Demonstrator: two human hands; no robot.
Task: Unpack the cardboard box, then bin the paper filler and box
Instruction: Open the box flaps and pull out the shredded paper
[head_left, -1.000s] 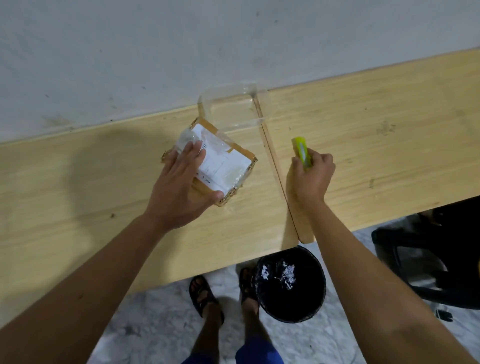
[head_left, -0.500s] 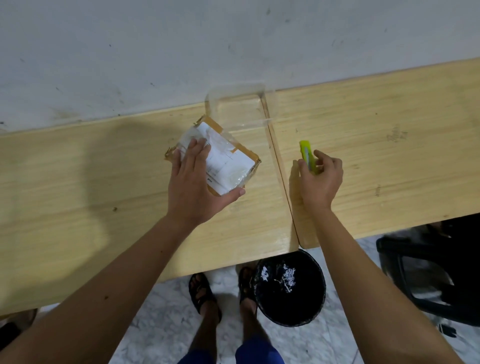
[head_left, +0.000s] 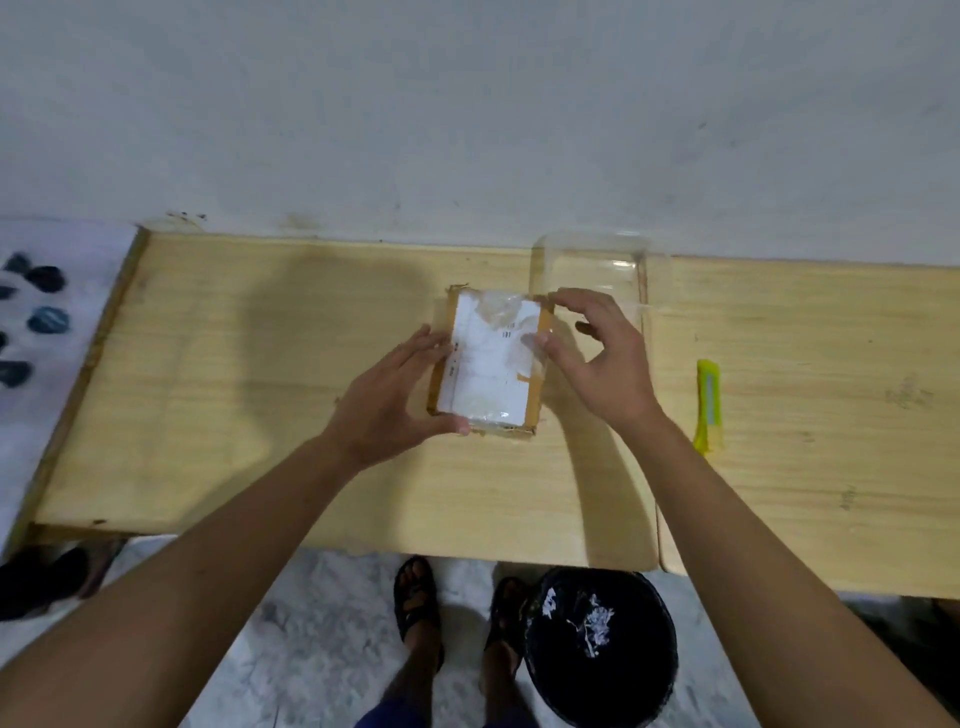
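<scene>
Box: a taped cardboard box with a white label is set on the wooden table
Left hand: the box's left edge is gripped
Right hand: the right edge is pinched
Knife: a yellow cutter is left well apart
Advice: the box should be steadied while tape is peeled
Bin: a black bin is placed below

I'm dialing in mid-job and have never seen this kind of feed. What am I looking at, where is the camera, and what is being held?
There is no machine: a person wears one camera on the head, looking down at their own two hands. The left hand and right hand both grip a taped cardboard box on a wooden table. A clear plastic container sits behind it, and a yellow-green cutter lies untouched to the right. A black bin stands on the floor below.
</scene>
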